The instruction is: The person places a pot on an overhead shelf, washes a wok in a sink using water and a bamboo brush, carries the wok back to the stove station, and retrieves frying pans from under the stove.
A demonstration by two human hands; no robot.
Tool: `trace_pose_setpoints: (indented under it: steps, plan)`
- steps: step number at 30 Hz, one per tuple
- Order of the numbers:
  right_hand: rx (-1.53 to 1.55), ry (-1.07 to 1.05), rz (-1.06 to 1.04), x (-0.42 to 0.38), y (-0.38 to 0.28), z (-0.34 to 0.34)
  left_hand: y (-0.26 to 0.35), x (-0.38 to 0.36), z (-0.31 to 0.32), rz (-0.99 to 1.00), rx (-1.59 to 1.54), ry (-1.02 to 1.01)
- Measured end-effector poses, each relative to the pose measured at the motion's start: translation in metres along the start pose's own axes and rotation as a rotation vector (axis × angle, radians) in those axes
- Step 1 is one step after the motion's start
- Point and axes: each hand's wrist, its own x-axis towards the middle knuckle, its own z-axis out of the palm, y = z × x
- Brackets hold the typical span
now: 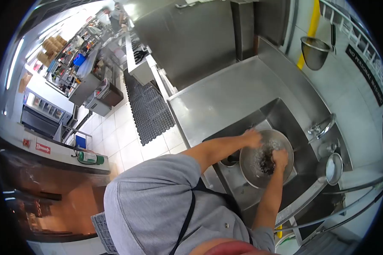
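A round metal bowl stands in the steel sink, with bubbly water and something dark inside it. My left hand is over the bowl's upper left rim, blurred by motion, so its fingers cannot be made out. At the right part of the bowl, my right hand is closed with its fingers down at the dark contents. What it holds is too small to name.
A faucet rises at the sink's right edge, near a small round strainer. Steel drainboard extends behind the sink. A sieve hangs on the wall. Hoses cross the lower right. Far off, a person stands near shelves.
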Motion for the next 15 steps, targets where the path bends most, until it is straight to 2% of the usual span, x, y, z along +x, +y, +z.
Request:
trace_pose_setpoints:
  steps: [1,2,3,4,6,8,9,13,15]
  plan:
    - [0.01,0.012,-0.017,-0.005,-0.004,-0.003,-0.017,-0.021,0.013,-0.063,0.12,-0.079]
    - [0.068,-0.007,0.023,-0.011,-0.005,-0.005,-0.031,-0.038,0.017,-0.12,0.053,-0.291]
    - [0.129,-0.027,0.063,-0.016,-0.01,-0.008,-0.061,-0.048,0.057,-0.006,0.031,-0.29]
    - [0.141,-0.02,0.05,-0.024,-0.02,-0.015,-0.041,-0.08,0.026,-0.044,0.07,-0.445]
    - [0.059,-0.02,0.084,-0.045,-0.033,-0.026,-0.11,-0.067,0.139,0.11,0.001,-0.432]
    - [0.038,-0.043,0.057,-0.037,-0.03,-0.017,-0.09,-0.095,0.121,-0.036,-0.155,-0.404]
    - [0.023,-0.069,0.039,-0.031,-0.029,-0.012,-0.082,-0.107,0.111,-0.178,-0.305,-0.382]
    - [-0.02,-0.131,0.058,-0.015,-0.032,0.001,-0.071,-0.098,0.109,-0.221,-0.229,-0.507]
    - [-0.033,-0.185,0.069,-0.008,-0.031,0.005,-0.065,-0.1,0.123,-0.077,-0.086,-0.285]
